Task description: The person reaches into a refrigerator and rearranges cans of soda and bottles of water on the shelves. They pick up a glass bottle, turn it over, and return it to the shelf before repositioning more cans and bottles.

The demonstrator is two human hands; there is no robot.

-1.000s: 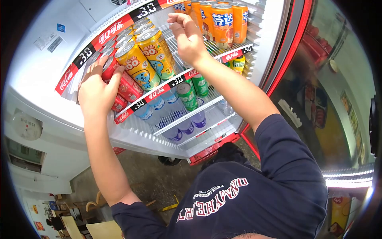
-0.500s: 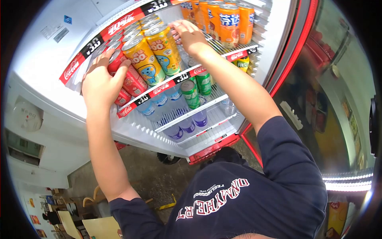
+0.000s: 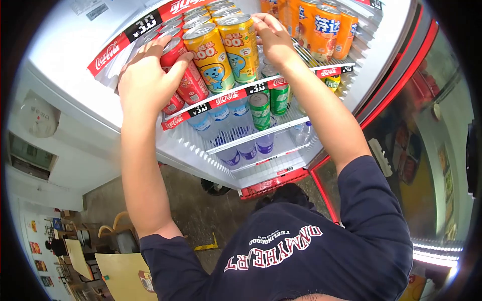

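My left hand point(image 3: 148, 78) is at the left end of the upper fridge shelf, curled around a red can point(image 3: 193, 83), with its thumb across the front and its fingers over the top and left side. Part of that can is hidden by the hand. Beside it stand upright yellow cans point(image 3: 211, 62) with a blue cartoon figure, in rows running back. My right hand point(image 3: 275, 40) rests its outstretched fingertips against the right side of the front right yellow can point(image 3: 240, 50). It grips nothing that I can see.
Orange cans point(image 3: 325, 32) stand to the right on the same shelf, behind a price strip point(image 3: 221, 99). Below are green cans point(image 3: 260, 110), bottles with blue labels point(image 3: 219, 111) and purple-bottomed containers point(image 3: 247, 149). The red-edged fridge door point(image 3: 401, 75) is swung out on the right.
The view has shifted, so the fridge sits further right and higher in the picture. Both hands stay by the same cans, the right one still beside the yellow cans.
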